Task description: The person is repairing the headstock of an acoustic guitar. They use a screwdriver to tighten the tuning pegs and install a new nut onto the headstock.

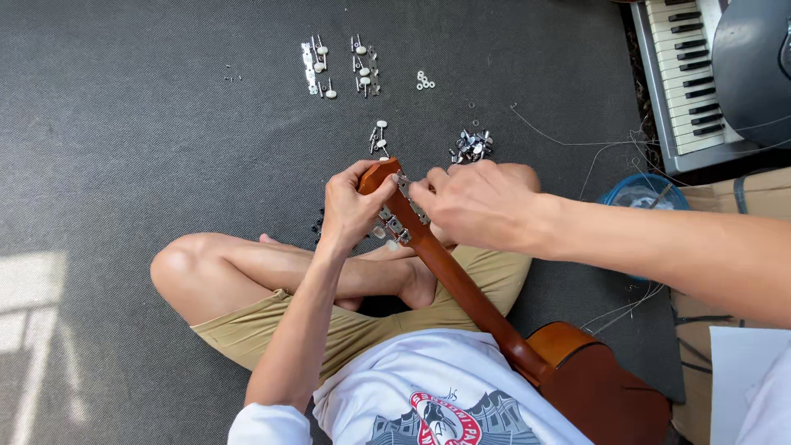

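Guitar (527,346) lies across the lap of a person sitting cross-legged on a dark grey carpet (124,124). Its brown body rests by the person's right side, and its long neck points up and away, ending in the guitar's head (381,175) just past the knees.

Left hand (350,210) is wrapped around the left side of the guitar's head. The fingers curl closed on the wood and the thumb rests near the top edge. Right hand (474,202) reaches across from the right, and its fingertips pinch together on a small silver tuning peg (402,178) at the right side of the guitar's head. The grip looks tight, but the fingers hide most of the part. More silver pegs (394,227) sit on the guitar's head just below the left hand.

Past the guitar's head, on the carpet, lie loose parts. A small pile of shiny metal bits (471,146) is just beyond the right hand. Two pegs with white knobs (378,137) sit close above the guitar's head. Farther off are two rows of pegs with white knobs (339,66) and a few white rings (424,80). Thin wire strings (568,144) trail to the right of the guitar's head, toward a blue bowl (643,194) and a piano keyboard (688,78).
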